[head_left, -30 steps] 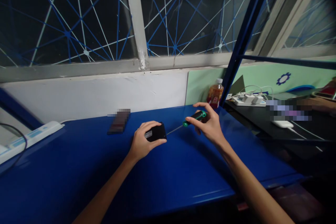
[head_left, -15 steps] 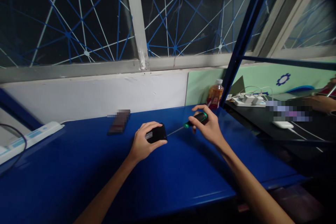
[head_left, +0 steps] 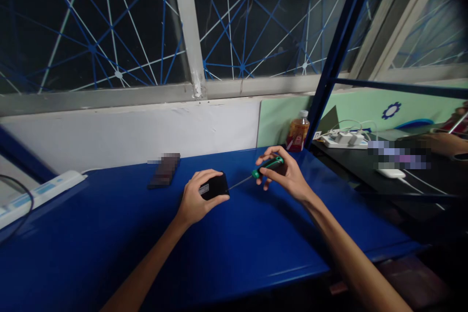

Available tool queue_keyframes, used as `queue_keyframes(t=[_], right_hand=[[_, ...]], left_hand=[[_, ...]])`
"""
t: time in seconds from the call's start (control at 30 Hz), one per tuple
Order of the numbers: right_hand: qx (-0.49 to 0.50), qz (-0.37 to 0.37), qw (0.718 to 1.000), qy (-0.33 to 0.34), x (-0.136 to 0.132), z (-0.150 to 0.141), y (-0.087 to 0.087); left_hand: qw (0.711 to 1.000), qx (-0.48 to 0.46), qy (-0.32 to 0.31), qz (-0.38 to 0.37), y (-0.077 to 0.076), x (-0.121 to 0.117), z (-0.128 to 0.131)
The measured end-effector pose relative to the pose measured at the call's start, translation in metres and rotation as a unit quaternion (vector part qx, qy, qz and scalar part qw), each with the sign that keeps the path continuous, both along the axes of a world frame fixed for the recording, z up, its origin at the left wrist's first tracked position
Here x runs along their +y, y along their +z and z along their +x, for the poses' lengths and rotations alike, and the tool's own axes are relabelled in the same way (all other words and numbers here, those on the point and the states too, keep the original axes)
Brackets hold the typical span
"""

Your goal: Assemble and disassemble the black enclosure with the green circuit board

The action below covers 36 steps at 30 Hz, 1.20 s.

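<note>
Black casing is shown by the small flat device point(head_left: 218, 186), which is grasped in the left grip point(head_left: 193, 198) at the middle of the blue desk point(head_left: 248, 243); whether it is rested on the surface cannot be told. Its far edge is covered by fingers, its near edge by the thumb, and a pale label is left exposed between them. By the right grip point(head_left: 288, 175) a screwdriver point(head_left: 268, 167) is grasped at its green-and-black handle. Its thin shaft is slanted down to the left, with the tip placed at the right end of the device; whether a screw is engaged cannot be made out.

Farther back and to the left, a dark, partly pixelated slab point(head_left: 164, 171) is laid apart from the device. Along the left side a white power strip point(head_left: 47, 195) is set, and at the back right a white-capped bottle point(head_left: 298, 131) is stood near a blue post point(head_left: 322, 107). Beyond, a second power strip point(head_left: 345, 142) is loaded with plugs, and another person's hand point(head_left: 448, 144) is partly seen
</note>
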State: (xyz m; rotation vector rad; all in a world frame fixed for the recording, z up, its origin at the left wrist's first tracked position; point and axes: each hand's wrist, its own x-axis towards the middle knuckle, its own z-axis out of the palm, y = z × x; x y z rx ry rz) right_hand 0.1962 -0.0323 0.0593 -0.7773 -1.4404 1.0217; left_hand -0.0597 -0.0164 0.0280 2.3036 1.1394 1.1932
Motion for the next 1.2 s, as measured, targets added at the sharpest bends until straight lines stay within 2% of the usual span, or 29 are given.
queue_keyframes(t=[0.07, 0.2, 0.27, 0.43, 0.5, 0.6, 0.67, 0.8, 0.87, 1.0, 1.07, 1.13, 1.2], right_hand=[[0.001, -0.015, 1.000, 0.021, 0.000, 0.002, 0.001], [-0.039, 0.030, 0.995, -0.085, 0.000, 0.004, -0.002], [-0.059, 0.040, 0.992, -0.103, 0.000, 0.005, -0.002], [-0.047, -0.006, 0.999, 0.027, -0.003, 0.009, 0.004], [-0.049, -0.001, 0.999, 0.015, -0.002, 0.011, 0.003], [-0.073, 0.028, 0.995, -0.065, 0.001, 0.012, -0.001], [-0.092, 0.033, 0.992, -0.082, 0.002, 0.012, -0.002], [-0.082, 0.004, 0.996, 0.018, 0.001, 0.015, 0.003], [-0.073, -0.001, 0.997, 0.033, 0.000, 0.016, 0.003], [-0.090, 0.029, 0.994, -0.059, 0.002, 0.013, -0.003], [-0.104, 0.034, 0.991, -0.079, 0.003, 0.013, -0.004], [-0.106, 0.015, 0.994, -0.037, 0.002, 0.014, -0.002], [-0.097, -0.015, 0.995, 0.034, 0.002, 0.017, 0.001]], left_hand=[[1.000, 0.003, 0.000, 0.000, 0.000, 0.000, 0.000], [1.000, 0.012, -0.003, 0.002, -0.001, -0.001, 0.002], [1.000, 0.014, -0.005, 0.005, -0.001, -0.002, 0.003], [1.000, 0.007, 0.005, 0.008, -0.001, -0.001, 0.002], [1.000, 0.008, 0.008, 0.007, -0.001, -0.002, 0.003], [1.000, 0.015, 0.001, 0.006, 0.000, -0.003, 0.004], [1.000, 0.017, -0.003, 0.005, 0.001, -0.004, 0.005], [1.000, 0.012, 0.003, 0.004, 0.001, -0.004, 0.004], [1.000, 0.013, 0.005, 0.007, 0.000, -0.003, 0.004], [0.999, 0.028, 0.008, 0.012, -0.002, -0.002, 0.005], [0.999, 0.035, 0.009, 0.011, -0.002, -0.003, 0.005], [0.999, 0.037, 0.010, 0.011, -0.002, -0.004, 0.005], [0.999, 0.033, 0.013, 0.012, -0.001, -0.004, 0.005]])
